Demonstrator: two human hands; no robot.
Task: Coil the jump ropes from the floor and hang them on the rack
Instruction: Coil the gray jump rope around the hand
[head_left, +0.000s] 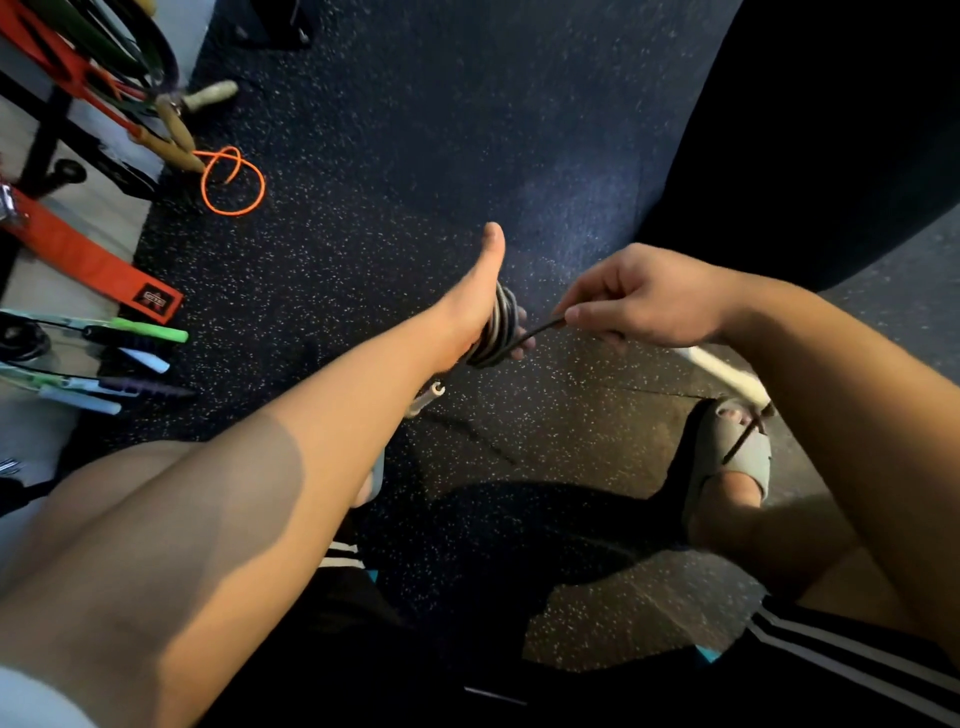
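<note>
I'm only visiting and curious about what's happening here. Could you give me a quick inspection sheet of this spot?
Surface: dark speckled rubber floor, partly in shadow.
Job's things: dark jump rope wound in coils round the left hand; orange rope lying looped on the floor near the rack.
Clutter: white handle by the left wrist; a rope strand crossing the grey sandal.
Fingers: left hand holds the coils, thumb straight; right hand pinches the rope's free stretch.
Cables: nothing seen.
Surroundings: rack at left with a red strap and green-handled ropes.
</note>
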